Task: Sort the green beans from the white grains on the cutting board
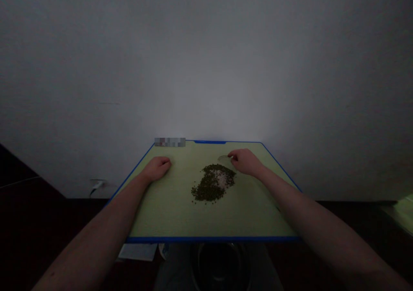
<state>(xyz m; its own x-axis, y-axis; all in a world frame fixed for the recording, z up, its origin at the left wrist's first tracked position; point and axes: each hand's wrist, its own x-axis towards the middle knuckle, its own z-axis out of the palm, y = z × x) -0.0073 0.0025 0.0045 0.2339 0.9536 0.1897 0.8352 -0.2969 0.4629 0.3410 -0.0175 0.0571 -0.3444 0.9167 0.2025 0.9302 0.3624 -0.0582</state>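
Note:
My right hand (243, 161) pinches a thin, curved, pale thing (223, 157) above the far right part of the light green tabletop (174, 213); it may be a spoon, but the dim light hides its kind. Close below that hand lies a spread pile of small dark green beans (208, 187), with a patch of whitish grains (221, 179) on its right side. Some loose beans are scattered around the pile's edges. My left hand (157, 168) rests on the left side of the table, fingers curled in, apart from the pile, with nothing visible in it.
Blue edging (213, 239) runs around the table, which stands close to a grey wall (206, 67). A blurred strip (170, 142) sits at the far left corner. Beneath the near edge shows a dark round bowl-like container (221, 267). A plug (97, 184) is at the wall, left.

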